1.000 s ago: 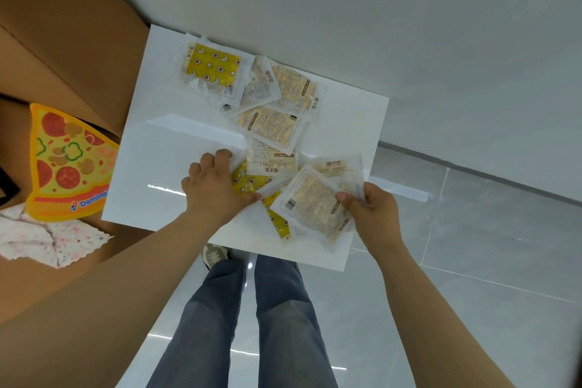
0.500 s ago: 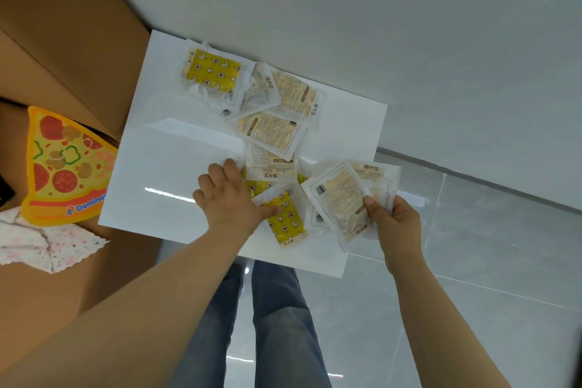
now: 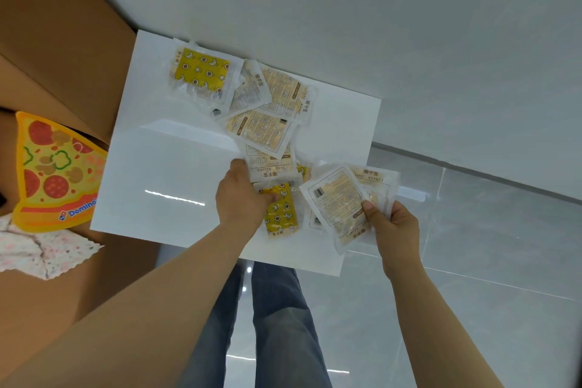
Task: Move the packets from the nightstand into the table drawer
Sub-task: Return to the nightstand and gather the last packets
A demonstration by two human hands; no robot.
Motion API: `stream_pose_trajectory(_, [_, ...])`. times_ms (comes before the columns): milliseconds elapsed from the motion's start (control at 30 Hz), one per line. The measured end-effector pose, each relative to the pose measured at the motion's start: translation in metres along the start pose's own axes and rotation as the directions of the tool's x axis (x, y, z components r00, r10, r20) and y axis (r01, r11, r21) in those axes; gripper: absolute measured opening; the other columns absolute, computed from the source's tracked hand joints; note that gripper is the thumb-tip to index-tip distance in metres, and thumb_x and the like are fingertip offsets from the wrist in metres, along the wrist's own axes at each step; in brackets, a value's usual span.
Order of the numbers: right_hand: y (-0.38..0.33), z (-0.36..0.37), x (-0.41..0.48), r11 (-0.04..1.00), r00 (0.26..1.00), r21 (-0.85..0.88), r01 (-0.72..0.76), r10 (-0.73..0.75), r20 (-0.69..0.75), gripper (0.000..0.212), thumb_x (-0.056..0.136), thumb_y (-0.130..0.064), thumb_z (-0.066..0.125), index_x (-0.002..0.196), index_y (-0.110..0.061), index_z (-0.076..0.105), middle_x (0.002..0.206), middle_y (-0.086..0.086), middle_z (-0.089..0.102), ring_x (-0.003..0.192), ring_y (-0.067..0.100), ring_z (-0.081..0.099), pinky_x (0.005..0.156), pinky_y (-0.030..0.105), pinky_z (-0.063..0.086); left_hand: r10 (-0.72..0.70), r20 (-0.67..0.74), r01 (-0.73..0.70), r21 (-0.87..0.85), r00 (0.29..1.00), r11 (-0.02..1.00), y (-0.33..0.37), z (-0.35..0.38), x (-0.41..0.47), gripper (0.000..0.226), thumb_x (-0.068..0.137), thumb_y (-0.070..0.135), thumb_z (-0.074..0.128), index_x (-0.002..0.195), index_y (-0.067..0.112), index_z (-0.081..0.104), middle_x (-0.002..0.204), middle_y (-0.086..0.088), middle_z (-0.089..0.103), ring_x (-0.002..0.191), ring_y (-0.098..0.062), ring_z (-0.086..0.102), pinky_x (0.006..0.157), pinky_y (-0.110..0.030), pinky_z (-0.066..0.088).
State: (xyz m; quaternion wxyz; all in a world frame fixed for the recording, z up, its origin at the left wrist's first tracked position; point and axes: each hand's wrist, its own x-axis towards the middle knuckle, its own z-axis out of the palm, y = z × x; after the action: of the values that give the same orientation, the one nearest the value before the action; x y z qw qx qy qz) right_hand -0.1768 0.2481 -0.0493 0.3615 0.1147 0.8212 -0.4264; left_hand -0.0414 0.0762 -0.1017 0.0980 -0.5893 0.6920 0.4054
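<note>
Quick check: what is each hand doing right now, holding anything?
Left hand: closed, gripping the yellow star-print packet on the nightstand.
Right hand: closed, holding a few beige packets.

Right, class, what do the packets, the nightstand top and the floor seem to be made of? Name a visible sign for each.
Packets: thin clear plastic film, glossy; it crinkles at the sealed edges and shows the printed pad inside.
Nightstand top: smooth, high-gloss white, probably lacquered or laminated board; it mirrors a light streak.
Floor: likely polished grey tile, with grout lines.
</note>
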Motion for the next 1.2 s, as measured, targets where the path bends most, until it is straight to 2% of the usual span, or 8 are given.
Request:
stream_pose_trajectory(267, [-0.004,0.001,-0.006,1.000,1.000,-0.013,0.000,0.000,-0.008,0.014,0.091,-0.013,0.061,0.103,-0.007,0.064,0.094,0.003,0.069,0.078,0.013,0.066,0.065,0.022,0.052,-0.102,0.264,0.157,-0.199,0.959,0.967,-0.005,-0.023,-0.003,0.026,0.072,0.021,0.081,0.093,0.019,0.066,0.091,0.000,0.065,0.075,-0.015,0.059,0.059,-0.022,0.046])
stream_pose_trajectory(367, [-0.009,0.000,-0.014,1.000,1.000,-0.014,0.013,-0.013,-0.012,0.013,0.091,-0.014,0.061,0.102,-0.007,0.064,0.093,0.003,0.068,0.076,0.012,0.065,0.064,0.021,0.051,-0.106,0.269,0.166,-0.210,0.957,0.964,-0.015,-0.034,-0.015,0.023,0.075,0.020,0.079,0.093,0.017,0.065,0.092,-0.002,0.066,0.082,-0.020,0.062,0.070,-0.028,0.051])
stream_pose_trajectory(567, [-0.022,-0.001,-0.041,0.999,0.999,-0.016,0.049,-0.050,-0.014,0.011,0.092,-0.013,0.060,0.101,-0.008,0.064,0.087,-0.002,0.068,0.075,0.008,0.065,0.057,0.013,0.048,-0.040,0.227,0.103,-0.270,0.973,0.957,-0.020,-0.070,-0.039,0.013,0.083,0.013,0.069,0.092,0.020,0.064,0.089,0.002,0.065,0.083,-0.017,0.061,0.061,-0.019,0.043])
stream_pose_trajectory(767, [-0.044,-0.003,-0.086,0.994,0.993,-0.032,0.104,-0.106,-0.060,0.013,0.091,-0.015,0.061,0.101,-0.008,0.064,0.094,0.005,0.068,0.076,0.013,0.065,0.071,0.028,0.056,0.017,0.237,0.058,-0.306,0.971,0.950,-0.014,-0.119,-0.063,0.014,0.082,0.010,0.070,0.094,0.017,0.067,0.087,0.002,0.066,0.080,-0.014,0.061,0.060,-0.015,0.042])
stream_pose_trajectory(933, [-0.066,-0.007,-0.143,0.973,0.962,-0.048,0.224,-0.229,-0.147,0.013,0.092,-0.017,0.060,0.103,-0.011,0.063,0.097,0.002,0.068,0.078,0.005,0.064,0.057,0.013,0.052,0.158,0.202,-0.083,-0.335,0.967,0.939,0.002,-0.173,-0.098,0.017,0.082,0.009,0.069,0.092,0.023,0.065,0.081,0.016,0.062,0.074,0.003,0.057,0.055,-0.010,0.042])
stream_pose_trajectory(1033, [-0.083,-0.015,-0.184,0.956,0.933,-0.021,0.292,-0.290,-0.212,0.015,0.092,-0.016,0.060,0.106,-0.011,0.063,0.097,0.001,0.068,0.081,0.003,0.063,0.054,0.006,0.050,0.249,0.194,-0.182,-0.308,0.949,0.934,0.017,-0.209,-0.125,0.016,0.082,0.012,0.070,0.085,0.026,0.064,0.080,0.016,0.064,0.073,0.003,0.059,0.055,-0.011,0.041])
stream_pose_trajectory(1100, [-0.096,-0.022,-0.215,0.940,0.908,-0.010,0.342,-0.334,-0.252,0.017,0.092,-0.017,0.060,0.108,-0.012,0.064,0.096,0.000,0.068,0.082,0.003,0.063,0.057,0.006,0.051,0.310,0.198,-0.246,-0.293,0.930,0.924,0.030,-0.235,-0.144,0.016,0.082,0.014,0.071,0.082,0.028,0.064,0.081,0.012,0.067,0.074,-0.002,0.062,0.054,-0.014,0.043])
stream_pose_trajectory(1200, [-0.113,-0.039,-0.258,0.907,0.862,0.017,0.421,-0.395,-0.318,0.012,0.092,-0.019,0.060,0.104,-0.017,0.064,0.094,-0.006,0.068,0.082,0.002,0.064,0.061,0.014,0.056,0.422,0.170,-0.375,-0.253,0.890,0.892,0.057,-0.274,-0.176,0.010,0.083,0.017,0.070,0.084,0.026,0.067,0.081,0.010,0.069,0.075,-0.004,0.064,0.057,-0.017,0.045])
